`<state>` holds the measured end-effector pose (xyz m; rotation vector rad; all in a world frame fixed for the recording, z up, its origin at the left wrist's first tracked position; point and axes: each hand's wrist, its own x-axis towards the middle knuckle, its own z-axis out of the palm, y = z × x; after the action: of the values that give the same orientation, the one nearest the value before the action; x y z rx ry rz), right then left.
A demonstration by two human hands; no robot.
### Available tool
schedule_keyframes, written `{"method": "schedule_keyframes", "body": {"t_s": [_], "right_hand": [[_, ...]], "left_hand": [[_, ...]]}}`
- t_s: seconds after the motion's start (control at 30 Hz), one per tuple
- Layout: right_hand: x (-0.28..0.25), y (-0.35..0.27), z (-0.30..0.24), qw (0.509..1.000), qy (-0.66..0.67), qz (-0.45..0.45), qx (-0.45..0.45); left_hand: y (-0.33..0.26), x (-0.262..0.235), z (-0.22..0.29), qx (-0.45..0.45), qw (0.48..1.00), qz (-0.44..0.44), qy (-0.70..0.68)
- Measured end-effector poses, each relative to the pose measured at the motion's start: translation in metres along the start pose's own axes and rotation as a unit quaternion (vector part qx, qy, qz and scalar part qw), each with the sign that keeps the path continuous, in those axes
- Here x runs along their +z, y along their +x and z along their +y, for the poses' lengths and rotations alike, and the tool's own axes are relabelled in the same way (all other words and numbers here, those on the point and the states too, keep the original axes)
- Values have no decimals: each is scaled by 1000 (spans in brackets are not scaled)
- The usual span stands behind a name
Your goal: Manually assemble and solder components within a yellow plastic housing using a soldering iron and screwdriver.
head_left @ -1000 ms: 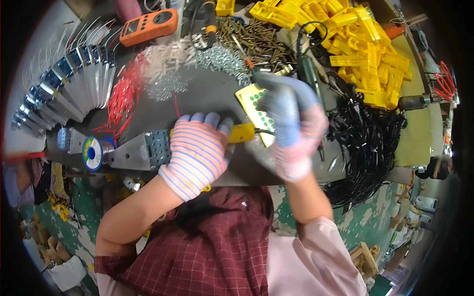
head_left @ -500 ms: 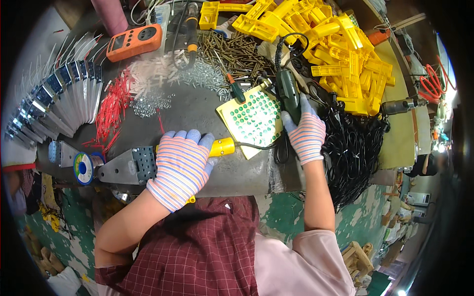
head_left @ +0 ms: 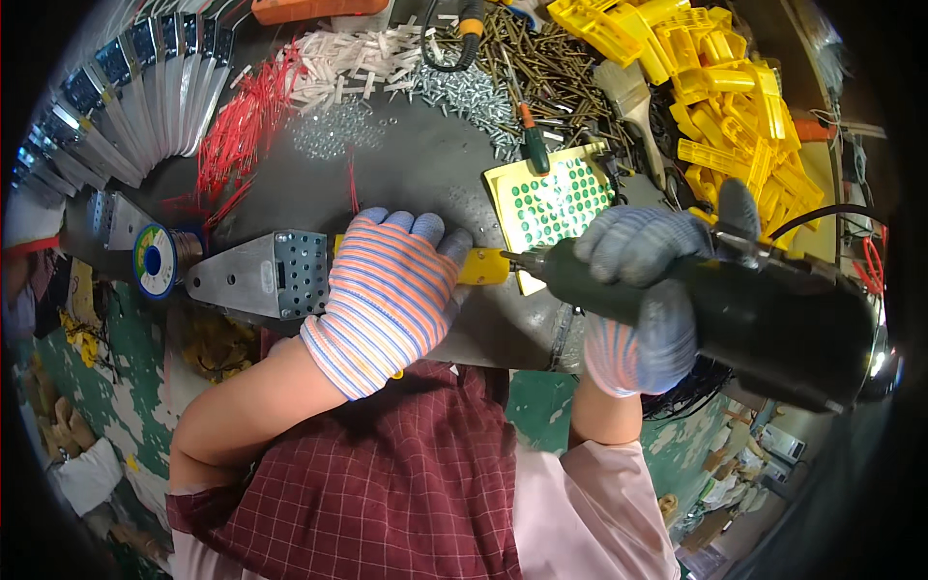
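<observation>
My left hand (head_left: 391, 280), in a striped knit glove, is wrapped round a yellow plastic handle (head_left: 486, 267); its right end sticks out past my fingers. Left of that hand lies a grey tapered metal piece (head_left: 232, 275) with a perforated end face (head_left: 302, 275). In my right hand (head_left: 646, 256), gloved too, is a dark green electric screwdriver (head_left: 764, 314), held nearly level and close to the camera. Its bit (head_left: 520, 259) points left at the handle's end; whether it touches, I cannot tell.
Behind lie red wires (head_left: 246, 121), white sleeves (head_left: 353, 63), silver screws (head_left: 469, 97) and long bronze screws (head_left: 556, 72). A yellow card with green dots (head_left: 551, 198), a small screwdriver (head_left: 535, 145), a brush (head_left: 628, 101) and yellow housings (head_left: 735, 87) stand right. A solder spool (head_left: 159, 261) sits left.
My right hand has lifted the electric screwdriver off the table and swung it level, bit toward the yellow handle. My left hand keeps its hold. The view has shifted.
</observation>
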<state>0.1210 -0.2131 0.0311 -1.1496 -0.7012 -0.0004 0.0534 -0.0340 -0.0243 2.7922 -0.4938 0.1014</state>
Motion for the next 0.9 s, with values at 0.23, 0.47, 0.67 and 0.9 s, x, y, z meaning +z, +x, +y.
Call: {"method": "schedule_keyframes", "body": {"t_s": [0.23,0.47,0.67,0.9], "right_hand": [[-13,0,29,998,11,-68,-14],[22,-3,30,993,-115,19,0],[-19,4,51,990,85,-90,66],[-39,-18,36,990,-22,-121,68]], "left_hand": [[-1,-3,-3,-13,999,-43,-16],[-4,6,-1,-8,999,24,-26],[-8,8,3,7,1000,4,-2],[-13,14,6,-1,999,18,38]]}}
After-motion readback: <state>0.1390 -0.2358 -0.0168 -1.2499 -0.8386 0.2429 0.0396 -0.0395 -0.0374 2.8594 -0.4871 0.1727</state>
